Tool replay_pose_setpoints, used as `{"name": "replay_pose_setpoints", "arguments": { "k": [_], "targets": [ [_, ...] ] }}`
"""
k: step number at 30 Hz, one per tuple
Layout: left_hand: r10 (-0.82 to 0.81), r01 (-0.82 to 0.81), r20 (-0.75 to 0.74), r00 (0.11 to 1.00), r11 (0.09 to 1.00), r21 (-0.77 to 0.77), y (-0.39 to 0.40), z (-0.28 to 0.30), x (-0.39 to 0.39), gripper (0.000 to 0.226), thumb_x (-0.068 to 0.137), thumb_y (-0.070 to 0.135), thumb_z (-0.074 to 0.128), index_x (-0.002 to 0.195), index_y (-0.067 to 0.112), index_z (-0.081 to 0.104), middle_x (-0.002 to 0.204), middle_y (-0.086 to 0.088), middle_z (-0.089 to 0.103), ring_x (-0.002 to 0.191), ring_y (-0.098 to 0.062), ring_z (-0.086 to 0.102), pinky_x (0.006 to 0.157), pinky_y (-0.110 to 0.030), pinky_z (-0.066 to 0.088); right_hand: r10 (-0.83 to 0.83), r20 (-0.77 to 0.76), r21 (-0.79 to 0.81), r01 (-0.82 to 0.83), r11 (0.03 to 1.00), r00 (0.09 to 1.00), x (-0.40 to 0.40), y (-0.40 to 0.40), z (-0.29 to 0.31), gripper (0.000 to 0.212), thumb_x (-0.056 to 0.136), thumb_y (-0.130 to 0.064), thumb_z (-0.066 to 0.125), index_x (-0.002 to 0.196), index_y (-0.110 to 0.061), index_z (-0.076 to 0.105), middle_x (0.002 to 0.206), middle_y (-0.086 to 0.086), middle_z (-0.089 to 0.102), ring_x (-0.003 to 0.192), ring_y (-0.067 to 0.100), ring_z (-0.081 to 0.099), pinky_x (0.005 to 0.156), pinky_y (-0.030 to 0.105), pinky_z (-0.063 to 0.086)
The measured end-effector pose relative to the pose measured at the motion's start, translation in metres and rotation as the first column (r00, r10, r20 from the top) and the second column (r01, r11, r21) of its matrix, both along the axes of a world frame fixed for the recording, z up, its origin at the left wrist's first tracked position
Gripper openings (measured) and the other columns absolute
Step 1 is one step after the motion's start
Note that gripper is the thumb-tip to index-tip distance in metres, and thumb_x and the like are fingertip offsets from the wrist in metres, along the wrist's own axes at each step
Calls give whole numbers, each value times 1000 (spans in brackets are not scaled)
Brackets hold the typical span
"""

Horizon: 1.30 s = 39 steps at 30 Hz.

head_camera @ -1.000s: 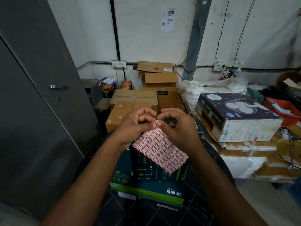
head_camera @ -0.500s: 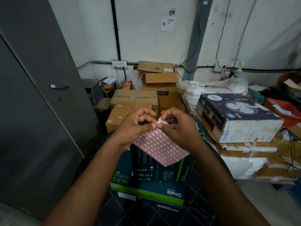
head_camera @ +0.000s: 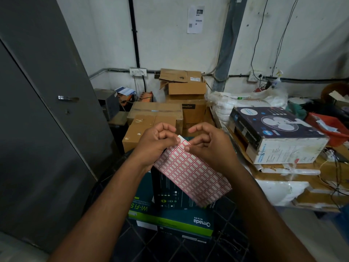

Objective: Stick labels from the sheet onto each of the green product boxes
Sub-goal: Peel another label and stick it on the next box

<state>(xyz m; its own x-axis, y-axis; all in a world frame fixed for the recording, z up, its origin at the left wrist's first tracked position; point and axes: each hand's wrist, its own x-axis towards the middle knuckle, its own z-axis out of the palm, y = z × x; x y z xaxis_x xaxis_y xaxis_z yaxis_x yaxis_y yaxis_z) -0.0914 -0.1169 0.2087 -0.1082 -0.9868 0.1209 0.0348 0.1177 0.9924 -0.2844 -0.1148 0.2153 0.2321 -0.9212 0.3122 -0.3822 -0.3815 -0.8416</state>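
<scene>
Left hand (head_camera: 156, 146): it is pinching the upper corner of the sheet (head_camera: 190, 174) between thumb and curled fingers, holding it up in the air.
Right hand (head_camera: 209, 146): its fingers are curled and the tips are working at the same corner, where a white label (head_camera: 180, 138) is lifting off; whether this hand is already gripping the label, I cannot tell.
Sheet: a grid of small white labels with red frames; its long axis is running from the hands down and to the right, toward the person.
Boxes: two green boxes are lying directly under the sheet, one box (head_camera: 175, 195) standing on the flat box (head_camera: 170, 218); both hands are about equally near to them, and the coming move, in my judgement, is going straight down.
Writing on flat box: "Omada by tp-link" and "Wi-Fi 5", seen upside down.
Fan box (head_camera: 273, 133): it is resting on the desk (head_camera: 309, 184) at the right, well apart; its side is reading "CLASSIC", the remaining text is too small.
Wall paper (head_camera: 195, 19): printed, not readable.
</scene>
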Motion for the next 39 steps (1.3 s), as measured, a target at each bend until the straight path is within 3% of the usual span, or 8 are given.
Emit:
{"name": "replay_pose_setpoints", "arguments": {
  "k": [10,15,20,27,33,39],
  "targets": [
    [-20,23,-35,999,997,70,2,6,-1,21,89,-3,65,106,8,64,79,-5,74,68,-17,69,63,-28,55,78,-76,-166,-90,982,994,4,2,2,24,83,-6,79,103,-19,73,85,-7,74,77,2,71,67,15,55],
    [-4,6,-17,1000,997,78,2,8,0,16,93,-2,60,102,8,68,76,-2,72,66,-8,67,60,-17,54,10,-162,-248,-51,967,987,7,0,-2,28,85,-9,78,107,-26,75,88,-11,72,77,2,69,68,16,56],
    [6,-6,4,1000,997,70,2,7,-2,20,92,-2,62,109,7,68,77,-4,74,67,-9,69,60,-17,53,-46,-192,-288,-11,958,980,7,0,-2,18,84,-10,79,96,-23,75,80,-12,70,71,-1,67,63,12,53],
    [2,-6,50,999,998,65,4,6,-3,28,91,0,66,117,9,67,84,-9,78,75,-15,73,62,-19,55,-63,-240,-232,6,973,969,6,-2,-2,14,85,-14,77,85,-26,70,73,-9,68,65,4,65,60,22,55],
    [22,-25,45,999,998,63,5,4,-5,27,89,1,70,115,10,66,86,-14,78,74,-20,73,64,-26,57,-68,-227,-230,15,973,972,8,0,-4,16,84,-11,75,83,-25,68,72,-9,66,67,6,62,60,21,49],
    [30,-30,-6,1000,998,49,4,5,-4,31,85,-6,70,112,6,63,75,-4,75,67,-13,70,61,-21,55,-79,-50,-70,76,995,996,8,-1,-6,15,84,-15,79,89,-21,65,74,-5,69,62,1,64,58,18,50]
  ]
}}
